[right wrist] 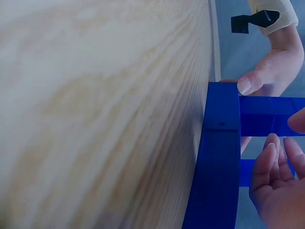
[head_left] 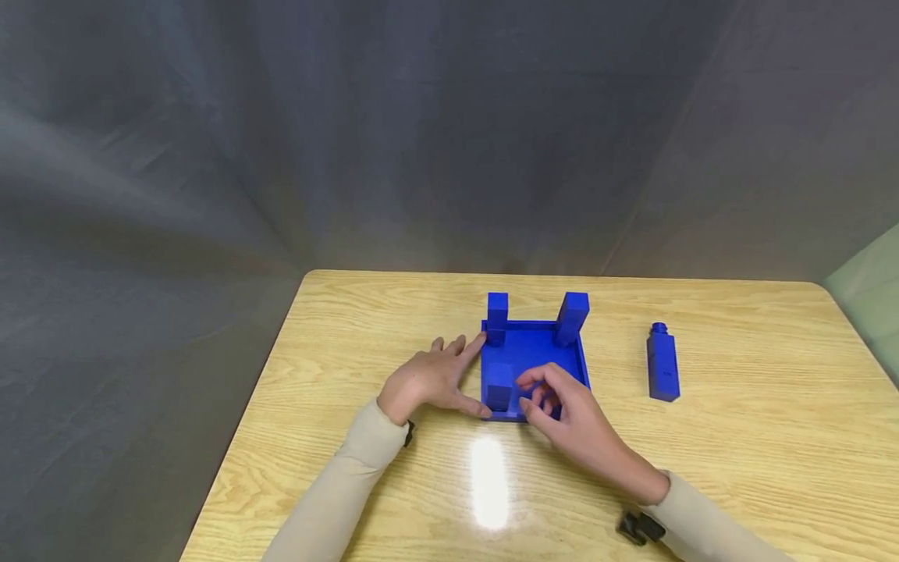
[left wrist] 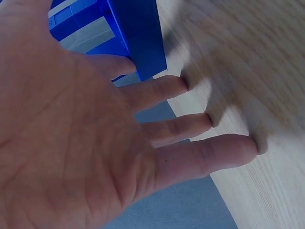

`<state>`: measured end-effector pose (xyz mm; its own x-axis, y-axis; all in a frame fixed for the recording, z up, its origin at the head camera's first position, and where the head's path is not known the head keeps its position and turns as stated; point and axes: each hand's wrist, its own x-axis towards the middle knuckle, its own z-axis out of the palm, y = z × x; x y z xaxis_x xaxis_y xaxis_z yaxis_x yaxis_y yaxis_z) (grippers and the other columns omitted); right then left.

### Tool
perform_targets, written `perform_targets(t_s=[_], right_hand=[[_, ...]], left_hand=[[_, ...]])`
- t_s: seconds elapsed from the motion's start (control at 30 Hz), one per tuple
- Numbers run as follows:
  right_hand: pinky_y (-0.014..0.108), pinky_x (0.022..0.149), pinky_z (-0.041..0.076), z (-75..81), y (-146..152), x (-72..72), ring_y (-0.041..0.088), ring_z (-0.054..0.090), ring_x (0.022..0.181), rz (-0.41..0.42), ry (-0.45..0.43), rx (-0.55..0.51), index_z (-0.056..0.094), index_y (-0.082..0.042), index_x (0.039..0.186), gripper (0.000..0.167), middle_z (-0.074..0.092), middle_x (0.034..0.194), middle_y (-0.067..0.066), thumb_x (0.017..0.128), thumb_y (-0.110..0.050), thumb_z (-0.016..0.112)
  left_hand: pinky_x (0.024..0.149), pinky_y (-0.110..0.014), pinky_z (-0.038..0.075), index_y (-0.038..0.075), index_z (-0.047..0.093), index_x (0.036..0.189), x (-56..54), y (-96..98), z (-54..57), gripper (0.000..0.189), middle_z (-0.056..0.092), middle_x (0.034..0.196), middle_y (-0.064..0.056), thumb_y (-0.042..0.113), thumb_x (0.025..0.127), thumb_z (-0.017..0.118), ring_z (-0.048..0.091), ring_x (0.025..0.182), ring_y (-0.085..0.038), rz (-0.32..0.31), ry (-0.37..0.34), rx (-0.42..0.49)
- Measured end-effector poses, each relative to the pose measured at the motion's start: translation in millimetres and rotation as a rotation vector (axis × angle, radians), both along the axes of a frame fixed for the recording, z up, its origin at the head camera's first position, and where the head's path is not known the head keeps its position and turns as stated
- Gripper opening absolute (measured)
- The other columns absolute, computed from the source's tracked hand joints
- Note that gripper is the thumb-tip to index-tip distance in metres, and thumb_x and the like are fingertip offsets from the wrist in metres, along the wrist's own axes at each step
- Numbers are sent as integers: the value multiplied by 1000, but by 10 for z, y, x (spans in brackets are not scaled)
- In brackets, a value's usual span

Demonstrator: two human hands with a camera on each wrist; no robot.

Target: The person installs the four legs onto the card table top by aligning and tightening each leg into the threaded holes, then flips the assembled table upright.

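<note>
Head view, nearest first: your left sleeve (head_left: 344, 476) and right sleeve (head_left: 695, 511), both pale, come in over the tabletop (head_left: 758, 437), with a black clip (head_left: 641, 528) at your right wrist and part of another dark piece (head_left: 409, 434) at your left. Between your forearms a bright glare (head_left: 489, 484) lies on the wood grain.

Your right hand (head_left: 572, 414) is bent loosely over the near side of the tray (head_left: 530, 351), thumb and fingertips apart and gripping nothing. Those fingertips sit just beside the near-left post (head_left: 499, 394); whether any of them brushes it you cannot tell. The hand also hides the tray's near-right corner.

Your left hand (head_left: 438, 378) is spread along the tray's left side, holding nothing: the thumb touches the near-left corner and the index finger reaches the rim by the far-left corner. Your left wrist view shows the fingers stretched out straight, the index against the blue wall.

The tray is blue, square and low-rimmed, and rests on the tabletop in front of you. Beyond your hands, the far-left post (head_left: 497, 316) and far-right post (head_left: 573, 316) stand up from its back corners. Well to the right, the loose post (head_left: 663, 368) lies by itself, threaded end pointing away from you.

Past the tabletop's far edge hangs a dark grey sheet (head_left: 477, 140); something pale green (head_left: 871, 304) shows at far right.
</note>
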<state>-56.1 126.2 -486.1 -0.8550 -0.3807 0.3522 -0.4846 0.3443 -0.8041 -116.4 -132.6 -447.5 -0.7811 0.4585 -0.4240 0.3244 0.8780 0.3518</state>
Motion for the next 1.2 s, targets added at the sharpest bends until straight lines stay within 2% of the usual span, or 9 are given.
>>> perform_targets(t_s=[0.17, 0.4, 0.53, 0.7, 0.8, 1.03, 1.2], right_hand=[[23, 65, 53, -1, 96, 38, 13, 62, 77, -37, -6, -45, 71, -5, 115, 21, 70, 103, 0, 97, 7, 73], [22, 66, 52, -9, 331, 47, 14, 64, 81, -142, -52, -134, 70, 3, 114, 19, 69, 97, 4, 99, 12, 70], [20, 68, 49, 33, 477, 50, 14, 63, 83, -248, -51, -159, 70, 5, 117, 19, 70, 98, 9, 99, 10, 71], [16, 72, 51, 58, 655, 62, 11, 64, 85, -409, -63, -219, 69, 9, 121, 22, 70, 100, 4, 100, 11, 70], [15, 72, 51, 58, 755, 70, 10, 64, 85, -478, -94, -276, 67, 12, 122, 21, 69, 100, 1, 101, 12, 68], [12, 76, 50, -27, 999, 22, 9, 64, 92, -626, -154, -311, 69, 5, 123, 23, 69, 103, -3, 101, 8, 71], [10, 82, 49, -52, 1180, -41, 8, 62, 100, -747, -256, -347, 71, -4, 126, 26, 69, 109, -5, 100, 1, 75]], left_hand=[[120, -67, 35, 28, 8, 178, 8, -2, -7, 126, 21, 180, -16, 74, 87, 80, 21, 160, -53, 12, -4, 5], [121, -67, 35, 29, 5, 178, 9, -13, -6, 125, 17, 181, -14, 72, 88, 81, 17, 161, -53, 14, -33, 11], [121, -68, 33, 29, 6, 178, 1, -29, 3, 123, 17, 181, -14, 72, 89, 80, 17, 161, -53, 8, -38, 20], [124, -69, 26, 30, 8, 178, -10, -62, 21, 119, 17, 180, -14, 68, 91, 79, 17, 161, -53, 2, -53, 51], [125, -68, 24, 31, 9, 178, -17, -74, 25, 117, 18, 180, -13, 66, 92, 80, 16, 161, -52, 3, -61, 64], [125, -69, 24, 30, 9, 178, -19, -72, 27, 118, 19, 180, -13, 65, 91, 81, 16, 161, -52, 1, -59, 50], [123, -69, 27, 31, 9, 178, -13, -78, 14, 118, 18, 180, -13, 65, 92, 81, 17, 161, -52, 4, -55, 49]])
